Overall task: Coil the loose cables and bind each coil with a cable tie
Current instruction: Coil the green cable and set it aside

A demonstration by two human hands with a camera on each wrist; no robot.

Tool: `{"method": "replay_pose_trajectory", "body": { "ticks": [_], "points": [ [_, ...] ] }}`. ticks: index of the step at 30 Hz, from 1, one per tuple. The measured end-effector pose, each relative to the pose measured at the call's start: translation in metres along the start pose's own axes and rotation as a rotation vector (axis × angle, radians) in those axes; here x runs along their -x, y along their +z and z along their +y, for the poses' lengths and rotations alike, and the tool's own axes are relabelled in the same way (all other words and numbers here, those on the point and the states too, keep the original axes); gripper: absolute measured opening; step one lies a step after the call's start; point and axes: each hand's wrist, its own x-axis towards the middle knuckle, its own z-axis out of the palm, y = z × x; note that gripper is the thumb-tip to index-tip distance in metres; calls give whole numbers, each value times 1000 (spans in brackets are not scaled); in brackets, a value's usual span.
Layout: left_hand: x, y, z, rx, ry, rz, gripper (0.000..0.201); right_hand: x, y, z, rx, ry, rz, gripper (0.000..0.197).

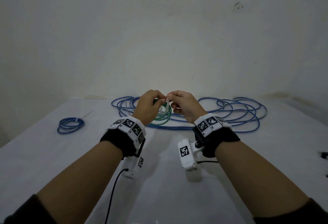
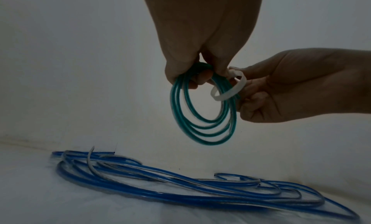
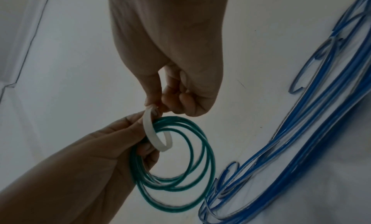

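A green cable coil [image 1: 162, 117] [image 2: 202, 116] [image 3: 176, 164] hangs in the air above the table, gripped at its top by my left hand [image 1: 148, 105] [image 2: 192, 68] [image 3: 112, 148]. A white cable tie [image 1: 166, 105] [image 2: 230, 90] [image 3: 154, 132] loops round the coil's strands. My right hand [image 1: 181, 105] [image 3: 170, 90] [image 2: 281, 84] pinches the tie's top end between thumb and forefinger, close against the left hand. A long loose blue cable [image 1: 221, 115] [image 2: 180, 187] [image 3: 301, 116] sprawls on the table behind and below the hands.
A small blue coil [image 1: 71, 125], bound with a white tie, lies at the left of the white table [image 1: 159, 188]. A spare white tie [image 1: 87, 114] lies just beyond it. A dark object [image 1: 324, 156] shows at the right edge. A plain wall stands behind.
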Motion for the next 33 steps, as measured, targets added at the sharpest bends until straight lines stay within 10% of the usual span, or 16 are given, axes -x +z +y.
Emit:
{"method": "replay_pose_trajectory", "body": {
  "ticks": [11,17,33],
  "points": [
    [8,-4,9,1,42,-197,14,-19,-6,-4,-127,100,355,29],
    [3,-3,3,57,-52,-116,11,-7,1,2,-153,144,46,17],
    [8,-7,14,-96,49,-259,16,-24,3,-3,147,138,248,29]
  ]
}}
